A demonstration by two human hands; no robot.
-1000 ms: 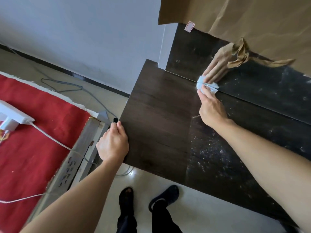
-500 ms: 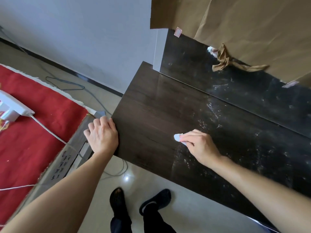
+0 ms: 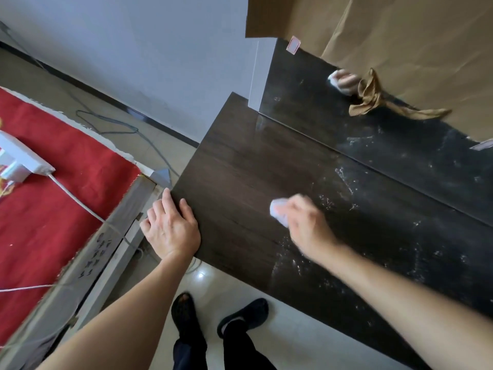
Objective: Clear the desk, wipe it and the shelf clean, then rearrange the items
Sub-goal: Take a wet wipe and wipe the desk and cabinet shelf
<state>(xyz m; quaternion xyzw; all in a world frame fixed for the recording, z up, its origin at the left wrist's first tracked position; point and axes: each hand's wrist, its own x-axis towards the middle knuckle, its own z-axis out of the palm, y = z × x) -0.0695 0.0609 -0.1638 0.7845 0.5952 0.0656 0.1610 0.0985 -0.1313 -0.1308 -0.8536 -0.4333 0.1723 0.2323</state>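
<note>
A dark wood desk [image 3: 240, 166] fills the right half of the view. White dust streaks cover its right part, and its left part looks clean. My right hand [image 3: 306, 225] presses a small white wipe [image 3: 277, 209] flat on the desk top, near the middle. My left hand [image 3: 170, 228] rests on the desk's left front corner, fingers curled over the edge. Behind the desk stands a glossy dark back panel [image 3: 306, 102], which mirrors my hand and the wipe.
Brown paper [image 3: 400, 49] hangs over the panel's top, with a torn scrap [image 3: 368, 102] dangling. Left of the desk lies a bed with a red cover [image 3: 40, 209], a white power strip [image 3: 21, 161] and cables. My feet [image 3: 213, 321] stand on pale tiles.
My right hand swept the wipe from the back panel down onto the desk top, then slightly right and back. My left hand slid from the bed frame onto the desk corner.
</note>
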